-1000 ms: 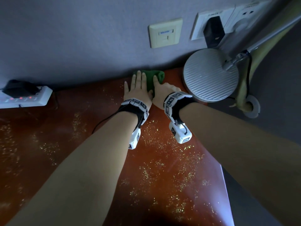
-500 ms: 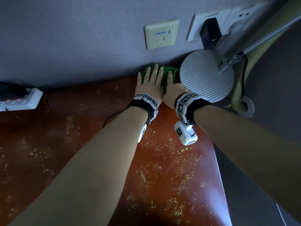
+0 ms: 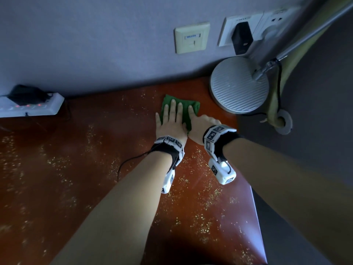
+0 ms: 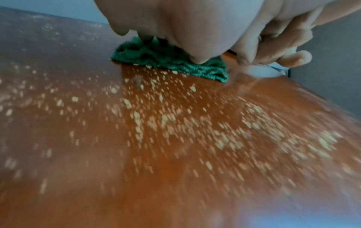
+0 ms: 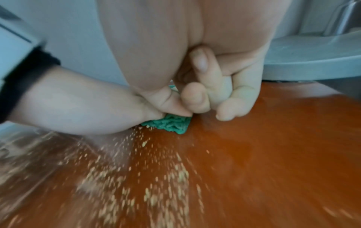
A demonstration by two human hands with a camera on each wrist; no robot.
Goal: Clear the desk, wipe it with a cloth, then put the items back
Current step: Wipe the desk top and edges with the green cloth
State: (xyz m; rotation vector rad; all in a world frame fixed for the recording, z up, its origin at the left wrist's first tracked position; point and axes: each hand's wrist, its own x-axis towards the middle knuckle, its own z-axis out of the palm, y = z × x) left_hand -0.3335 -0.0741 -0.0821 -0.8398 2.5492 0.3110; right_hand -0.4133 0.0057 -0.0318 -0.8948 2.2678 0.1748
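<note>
Both hands on the green cloth (image 3: 166,104), working side by side near the back of the desk (image 3: 76,169), just left of the lamp base (image 3: 239,85). Left hand (image 3: 171,123) lies flat on the cloth, fingers straight and spread, palm pressing down. Right hand (image 3: 200,124) sits touching the left at the cloth's right edge: index finger laid straight along the cloth, thumb tip down on its near corner, the other fingers curled under and holding nothing. Right wrist view shows those curled fingers (image 5: 203,86) just clear of the cloth (image 5: 171,124).

Cloth is bunched and flat on the desk surface, apart from the wall (image 3: 95,44). Yellowish crumbs (image 4: 175,120) scattered across the desk in front of the cloth, thickest toward the near right; some lie right at the cloth's (image 4: 170,61) near edge.

Power strip (image 3: 30,108) at back left against the wall, red indicator lights on. Black charger (image 3: 241,38) plugged into the wall socket above the lamp base.
</note>
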